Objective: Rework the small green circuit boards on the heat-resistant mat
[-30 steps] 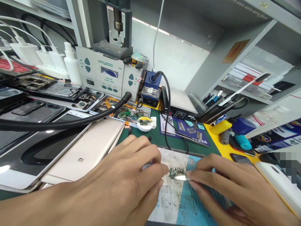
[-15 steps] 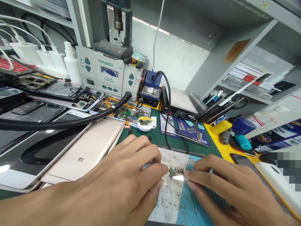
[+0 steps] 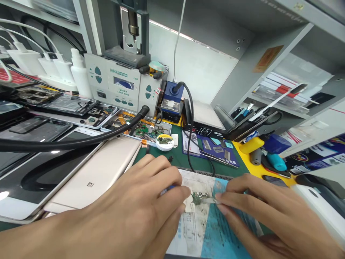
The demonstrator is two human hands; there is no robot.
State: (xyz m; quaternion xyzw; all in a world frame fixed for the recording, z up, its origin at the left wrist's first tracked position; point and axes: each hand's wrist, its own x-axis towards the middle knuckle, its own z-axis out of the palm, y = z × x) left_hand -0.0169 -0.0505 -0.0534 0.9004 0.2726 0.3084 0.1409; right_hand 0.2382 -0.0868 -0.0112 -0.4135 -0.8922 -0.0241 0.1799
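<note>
A small green circuit board (image 3: 199,197) lies on a worn white and blue work mat (image 3: 205,230) at the bottom centre. My left hand (image 3: 140,205) reaches in from the left, its fingertips pinching the board's left end. My right hand (image 3: 258,212) comes in from the right and holds a thin shiny metal piece (image 3: 211,200) against the board's right end. Whether that piece is a blade or tweezers cannot be told.
A gold phone (image 3: 97,178) lies face down on the left beside other phones. A thick black hose (image 3: 81,142) crosses them. Behind stand a grey soldering station (image 3: 118,84), a parts tray (image 3: 137,127), a white round tin (image 3: 165,142) and a yellow tool holder (image 3: 258,158).
Both hands stay on the board. The metal piece in my right hand has shifted slightly along the board's right end. The view has dipped a little.
</note>
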